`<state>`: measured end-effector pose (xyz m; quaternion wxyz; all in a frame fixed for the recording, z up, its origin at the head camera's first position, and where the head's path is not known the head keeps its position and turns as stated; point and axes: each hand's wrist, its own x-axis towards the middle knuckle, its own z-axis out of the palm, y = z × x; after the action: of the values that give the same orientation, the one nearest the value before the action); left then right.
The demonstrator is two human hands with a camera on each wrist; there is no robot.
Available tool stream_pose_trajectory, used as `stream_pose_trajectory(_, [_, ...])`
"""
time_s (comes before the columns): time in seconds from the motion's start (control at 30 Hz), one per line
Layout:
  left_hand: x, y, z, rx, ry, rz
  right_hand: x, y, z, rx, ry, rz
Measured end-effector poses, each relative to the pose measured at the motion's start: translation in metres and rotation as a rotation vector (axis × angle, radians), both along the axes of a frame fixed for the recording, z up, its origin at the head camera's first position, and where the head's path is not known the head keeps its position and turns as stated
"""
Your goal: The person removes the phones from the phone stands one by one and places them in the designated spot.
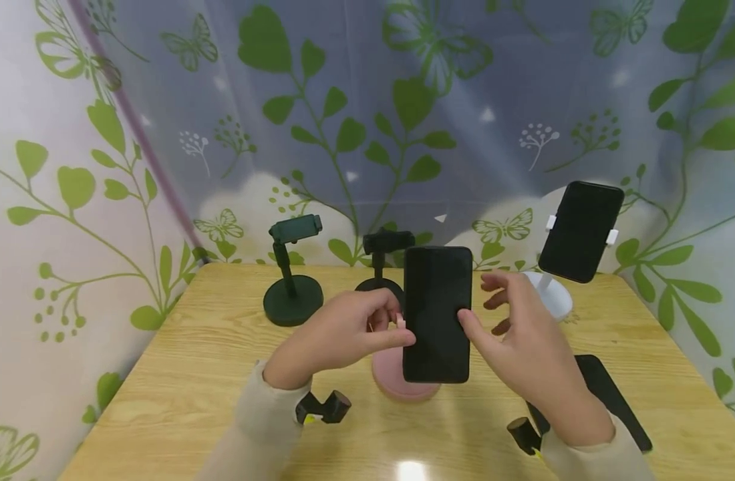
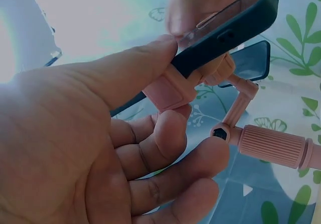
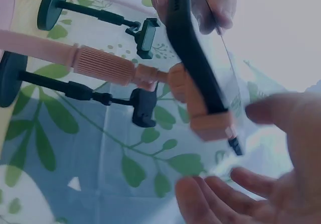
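A black phone (image 1: 437,307) sits upright in the clamp (image 2: 168,89) of a pink phone stand (image 1: 405,387), its screen towards me. My left hand (image 1: 343,331) pinches the clamp's side, thumb over the phone's edge and a curled finger beneath. To the right of the phone, my right hand (image 1: 526,347) holds nothing. Its thumb overlaps the phone's edge in the head view, but the right wrist view shows a gap between that hand (image 3: 266,169) and the clamp. The phone hides most of the stand's stem from the head camera.
Behind stand a dark green phone stand (image 1: 293,300) and a black phone stand (image 1: 379,260). At the back right a white phone stand (image 1: 554,297) carries another black phone (image 1: 581,230). A dark flat device (image 1: 611,397) lies on the wooden table (image 1: 181,401) under my right forearm.
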<state>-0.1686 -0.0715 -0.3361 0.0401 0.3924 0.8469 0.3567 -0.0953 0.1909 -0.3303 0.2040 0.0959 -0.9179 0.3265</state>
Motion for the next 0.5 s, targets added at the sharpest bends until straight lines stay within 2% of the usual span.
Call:
stream_pose_trajectory(0.13, [0.002,0.001,0.002,-0.026,0.016,0.009,-0.003,-0.011,0.016,0.082,0.22,-0.045])
stream_pose_trajectory(0.2, [0.003,0.001,0.003,-0.034,0.021,0.009,-0.006,-0.018,0.027,0.158,0.275,-0.052])
stream_pose_trajectory(0.27, [0.004,0.002,0.003,-0.038,0.026,0.01,-0.009,-0.025,0.037,0.233,0.252,-0.048])
stream_pose_trajectory(0.4, [0.005,0.002,0.004,-0.044,0.031,0.012,-0.015,-0.04,0.052,0.379,0.101,-0.023])
stream_pose_trajectory(0.5, [0.005,0.003,0.004,-0.044,0.022,0.007,-0.021,-0.049,0.058,0.481,0.049,-0.005])
